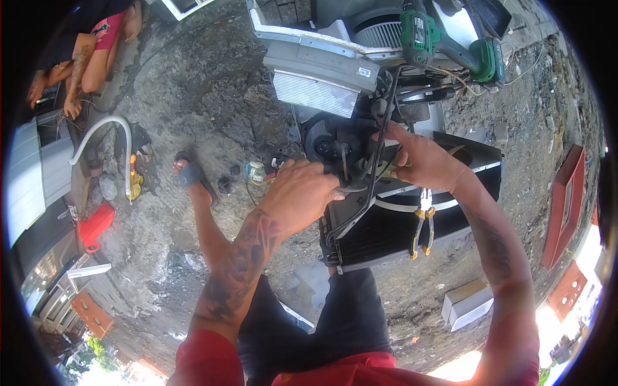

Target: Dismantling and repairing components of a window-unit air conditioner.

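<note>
My left hand point(297, 196) is closed at the left side of an opened appliance, and a thin dark strip shows by its thumb; the rest of what it grips is hidden. Beside it sits a round black motor-like part point(327, 147) inside the housing. My right hand point(428, 161) has its fingers curled at a black cable point(372, 186), one fingertip showing past the cable's far side. Below that hand, pliers with yellow-and-black handles point(421, 235) rest at the edge of the black casing point(399, 239). Silver metal fins point(315, 94) stand beyond my hands.
A green cordless drill point(418, 38) lies on the appliance's far right part. Another person's hand point(72, 106) is at the far left. A grey hose point(122, 122) and a red object point(96, 226) lie left. A red frame point(564, 206) and a pale box point(468, 304) are right.
</note>
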`<state>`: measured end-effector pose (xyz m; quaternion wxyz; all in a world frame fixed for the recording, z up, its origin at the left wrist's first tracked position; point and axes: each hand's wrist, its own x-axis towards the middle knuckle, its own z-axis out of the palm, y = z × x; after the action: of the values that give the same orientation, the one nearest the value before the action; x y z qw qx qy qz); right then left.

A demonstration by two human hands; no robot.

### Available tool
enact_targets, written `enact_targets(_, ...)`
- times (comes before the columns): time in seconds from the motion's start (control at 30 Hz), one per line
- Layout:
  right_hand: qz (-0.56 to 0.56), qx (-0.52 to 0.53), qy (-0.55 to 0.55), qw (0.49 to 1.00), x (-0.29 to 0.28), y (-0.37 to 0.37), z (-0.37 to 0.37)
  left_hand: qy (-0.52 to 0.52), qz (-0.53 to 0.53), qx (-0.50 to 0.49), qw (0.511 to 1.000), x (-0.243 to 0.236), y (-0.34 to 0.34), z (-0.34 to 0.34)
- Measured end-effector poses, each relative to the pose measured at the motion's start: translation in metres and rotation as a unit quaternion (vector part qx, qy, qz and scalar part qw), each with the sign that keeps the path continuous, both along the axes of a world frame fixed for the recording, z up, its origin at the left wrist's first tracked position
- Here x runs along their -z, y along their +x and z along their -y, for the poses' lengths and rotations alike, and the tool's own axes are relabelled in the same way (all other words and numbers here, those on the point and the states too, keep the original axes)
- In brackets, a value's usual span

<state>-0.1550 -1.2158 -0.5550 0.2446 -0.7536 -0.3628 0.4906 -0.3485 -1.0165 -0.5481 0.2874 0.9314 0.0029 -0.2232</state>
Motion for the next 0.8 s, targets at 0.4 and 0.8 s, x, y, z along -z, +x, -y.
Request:
enact_targets(0.4,0.339,-0.142,0.165,0.915,0.030,0.015,0.026,-0.171,-0.023,-0.069,0.983,0.027,-0.010,-0.017)
enact_targets(0.8,0.304,-0.236,-0.010,0.923,0.049,0.011,0.023,-0.064,0.000,-0.078,0.995,0.081,-0.034,0.030)
